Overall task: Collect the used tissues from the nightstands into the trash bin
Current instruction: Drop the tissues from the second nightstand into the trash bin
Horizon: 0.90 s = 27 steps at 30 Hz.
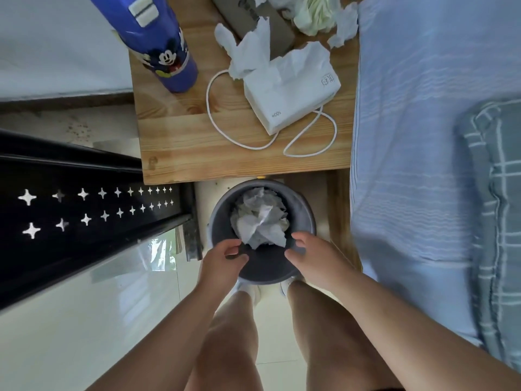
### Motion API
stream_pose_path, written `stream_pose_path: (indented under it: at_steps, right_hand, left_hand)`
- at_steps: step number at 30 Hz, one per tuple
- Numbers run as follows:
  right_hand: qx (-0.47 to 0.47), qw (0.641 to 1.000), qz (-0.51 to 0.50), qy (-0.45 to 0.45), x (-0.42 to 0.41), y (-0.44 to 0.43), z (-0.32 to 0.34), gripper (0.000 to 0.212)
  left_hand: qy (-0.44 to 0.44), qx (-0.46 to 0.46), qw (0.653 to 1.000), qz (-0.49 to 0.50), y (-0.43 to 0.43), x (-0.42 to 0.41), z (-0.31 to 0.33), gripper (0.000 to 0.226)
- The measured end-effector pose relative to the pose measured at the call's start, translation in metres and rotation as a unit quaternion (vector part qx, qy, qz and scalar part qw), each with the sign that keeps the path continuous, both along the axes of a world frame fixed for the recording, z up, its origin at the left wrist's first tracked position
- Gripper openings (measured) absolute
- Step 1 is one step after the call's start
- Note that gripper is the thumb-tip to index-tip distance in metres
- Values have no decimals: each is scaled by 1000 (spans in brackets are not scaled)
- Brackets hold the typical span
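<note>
Left hand and right hand hover over the trash bin rim, fingers loosely apart, holding nothing. Crumpled tissues lie inside. More used tissues remain at the bench's far right corner; reaching there looks next.

Your bin is a round dark grey pail standing upright on the floor, just in front of the worktop edge. Crumpled white tissues fill it in a loose heap. More tissues lie crumpled at the worktop's far end, by the bed.
</note>
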State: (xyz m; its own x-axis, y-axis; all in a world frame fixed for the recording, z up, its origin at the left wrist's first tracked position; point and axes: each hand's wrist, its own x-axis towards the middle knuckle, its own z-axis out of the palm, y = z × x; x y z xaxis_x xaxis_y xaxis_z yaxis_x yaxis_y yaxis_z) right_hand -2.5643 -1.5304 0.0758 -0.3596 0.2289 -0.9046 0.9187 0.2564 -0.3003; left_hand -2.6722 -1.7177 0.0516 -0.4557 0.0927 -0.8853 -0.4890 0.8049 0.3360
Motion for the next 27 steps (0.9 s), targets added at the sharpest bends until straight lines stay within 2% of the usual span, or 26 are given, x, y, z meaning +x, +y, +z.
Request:
stream_pose_path:
  at_steps: [6, 14, 17, 21, 24, 27]
  right_hand:
    - [42, 997, -42, 56, -24, 24, 57, 46]
    - [105, 967, -109, 206, -92, 82, 137, 34]
    - [131, 946, -149, 256, -115, 110, 147, 35]
    - [155, 925, -176, 299, -147, 147, 150, 32]
    - [166, 914, -199, 311, -166, 171, 146, 30]
    - [178, 915, -190, 308, -185, 187, 135, 32]
  left_hand:
    - [43, 47, 998, 11, 18, -23, 54, 18]
    - [183, 153, 971, -13, 79, -93, 126, 16]
    - [227, 185, 956, -16, 110, -121, 136, 21]
    - [305, 188, 931, -69, 147, -149, 137, 45]
    - [353, 172, 913, -109, 168, -162, 140, 45]
    - [362, 159, 912, -110, 184, -174, 136, 45]
